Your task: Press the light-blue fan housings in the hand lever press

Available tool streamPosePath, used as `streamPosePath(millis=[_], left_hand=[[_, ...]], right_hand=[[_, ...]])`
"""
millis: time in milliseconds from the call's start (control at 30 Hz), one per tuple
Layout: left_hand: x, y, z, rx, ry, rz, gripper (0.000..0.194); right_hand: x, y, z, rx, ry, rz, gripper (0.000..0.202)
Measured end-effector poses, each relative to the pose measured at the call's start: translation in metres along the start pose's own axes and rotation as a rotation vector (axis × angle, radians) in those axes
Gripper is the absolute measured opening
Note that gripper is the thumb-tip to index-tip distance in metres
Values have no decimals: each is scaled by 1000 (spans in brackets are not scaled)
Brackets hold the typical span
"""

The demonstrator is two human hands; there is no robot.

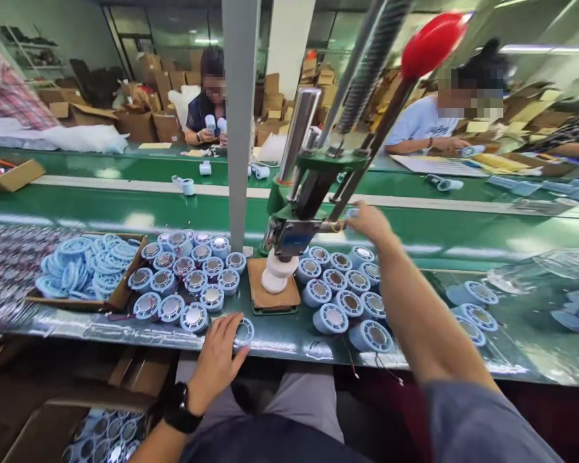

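Pale wall [84,32] and shelving [29,50], far left. Dark-framed glass panels [178,27], far centre-left. Grey post [237,128], nearer; white column [290,32] stands farther, to its right. Cardboard boxes [137,127], heaped along far side. Strip light [550,49], lit, far right.

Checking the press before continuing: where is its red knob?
In the head view, the red knob is at upper right, atop the dark rod of the press, above the right hand.

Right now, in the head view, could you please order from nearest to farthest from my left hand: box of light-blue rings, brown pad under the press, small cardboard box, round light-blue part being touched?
From the left hand:
1. Round light-blue part: touching it.
2. Brown pad: ahead, slightly right.
3. Box of light-blue rings: ahead, left.
4. Small cardboard box: far left, farther back.
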State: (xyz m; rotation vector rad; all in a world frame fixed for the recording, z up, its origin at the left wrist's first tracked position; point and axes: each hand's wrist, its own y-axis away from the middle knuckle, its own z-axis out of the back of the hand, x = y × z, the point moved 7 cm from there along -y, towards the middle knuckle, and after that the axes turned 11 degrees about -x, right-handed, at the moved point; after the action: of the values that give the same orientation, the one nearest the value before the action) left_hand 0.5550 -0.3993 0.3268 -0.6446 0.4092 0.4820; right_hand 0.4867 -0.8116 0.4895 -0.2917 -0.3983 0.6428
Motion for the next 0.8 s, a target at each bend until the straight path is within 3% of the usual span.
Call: streamPosePath(millis=[67,167,200,267,333,467,533,667,800], left_hand=[[-1,-1,1,39,24,38,55],[0,-2,2,72,19,75,60],[-1,-3,2,82,10,75,62],[-3,-5,0,105,-4,49,63],[-7,-8,-1,106,-22,16,63],[-7,-15,2,-2,-122,35,74],[-5,-15,2,-4,-134,13,78],[-2,-13,3,35,-13,-33,61],[-9,-16,21,-170,137,133,74]], right_hand=[[-13,32,24,55,-55,74,39],[4,132,47,199,-379,398,34],[16,172,46,254,-480,495,33],[40,240,25,393,-584,552,42],[63,279,-5,442,-642,514,49],[83,286,-43,274,-790,393,52],[77,283,-51,175,-859,305,61],[63,293,-63,-28,-879,94,58],[82,306,-80,-115,-874,32,56]])
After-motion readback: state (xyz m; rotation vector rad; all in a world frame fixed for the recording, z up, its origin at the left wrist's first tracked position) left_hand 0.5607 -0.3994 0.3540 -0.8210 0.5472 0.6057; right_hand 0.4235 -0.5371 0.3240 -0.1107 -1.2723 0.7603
